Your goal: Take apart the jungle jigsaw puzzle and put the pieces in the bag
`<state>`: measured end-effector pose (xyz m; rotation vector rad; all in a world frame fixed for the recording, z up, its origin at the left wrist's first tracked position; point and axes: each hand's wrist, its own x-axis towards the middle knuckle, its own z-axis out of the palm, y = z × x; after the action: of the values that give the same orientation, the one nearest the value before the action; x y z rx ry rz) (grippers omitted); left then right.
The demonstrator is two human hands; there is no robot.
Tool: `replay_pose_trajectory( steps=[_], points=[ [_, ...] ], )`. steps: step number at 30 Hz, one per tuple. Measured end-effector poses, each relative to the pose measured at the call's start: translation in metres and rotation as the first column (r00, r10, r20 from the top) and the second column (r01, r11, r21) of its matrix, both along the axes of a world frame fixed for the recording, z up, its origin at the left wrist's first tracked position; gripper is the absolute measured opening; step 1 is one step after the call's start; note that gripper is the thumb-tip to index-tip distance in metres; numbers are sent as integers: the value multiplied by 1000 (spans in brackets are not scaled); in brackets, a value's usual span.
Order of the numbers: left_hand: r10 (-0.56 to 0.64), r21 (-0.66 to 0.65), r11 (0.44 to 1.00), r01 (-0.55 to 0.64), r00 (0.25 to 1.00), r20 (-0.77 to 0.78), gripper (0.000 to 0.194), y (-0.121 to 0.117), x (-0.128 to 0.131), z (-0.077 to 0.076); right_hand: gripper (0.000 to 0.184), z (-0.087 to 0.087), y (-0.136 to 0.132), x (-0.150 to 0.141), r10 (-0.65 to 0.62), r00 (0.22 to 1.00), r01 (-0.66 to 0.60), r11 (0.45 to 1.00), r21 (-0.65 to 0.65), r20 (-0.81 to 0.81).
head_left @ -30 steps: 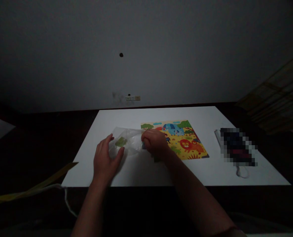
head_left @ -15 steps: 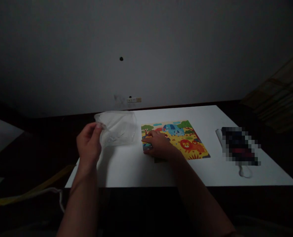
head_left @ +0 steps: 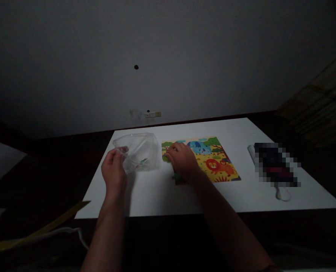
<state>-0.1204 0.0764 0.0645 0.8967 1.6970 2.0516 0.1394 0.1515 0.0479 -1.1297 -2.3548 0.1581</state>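
Note:
My left hand (head_left: 114,166) pinches the rim of a clear plastic bag (head_left: 148,145), which stands up from the white table. A small piece with some green on it (head_left: 143,161) shows low inside the bag. To the right lies a colourful jigsaw puzzle (head_left: 221,158) with elephants, a lion and trees. My right hand (head_left: 182,158) rests over its left part with fingers curled down on a puzzle piece; the fingertips are partly hidden. Bare table shows at the puzzle's lower left corner.
The white table (head_left: 151,200) stands near a grey wall with a socket strip (head_left: 153,114). A pixelated dark item (head_left: 275,164) with a white cord loop (head_left: 282,193) lies at the right. A yellow strap (head_left: 43,228) hangs off the left side.
My left hand and the bag have shifted right and slightly down. The puzzle's lower left part has gone from its place, and a small piece now shows in the bag. My right hand's fingers have curled in.

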Motion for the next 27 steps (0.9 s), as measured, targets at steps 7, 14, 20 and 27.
replay_pose_trajectory(
  steps=[7, 14, 20, 27],
  points=[
    [-17, -53, 998, 14, 997, -69, 29, -1, 10, -4, 30, 8, -26, 24, -43, 988, 55, 996, 71, -150],
    [-39, -69, 997, 32, 994, -103, 29, -4, 12, -3, 39, 38, -29, -18, 177, 983, -173, 980, 96, -38],
    [7, -27, 1000, -9, 996, -85, 27, -1, 3, -2, 34, 44, -33, 14, 97, 981, -88, 994, 58, -166],
    [130, 113, 986, -120, 988, -86, 23, 4, -12, -3, 49, 3, -55, 74, 158, 987, -160, 968, -194, -26]
  ],
)
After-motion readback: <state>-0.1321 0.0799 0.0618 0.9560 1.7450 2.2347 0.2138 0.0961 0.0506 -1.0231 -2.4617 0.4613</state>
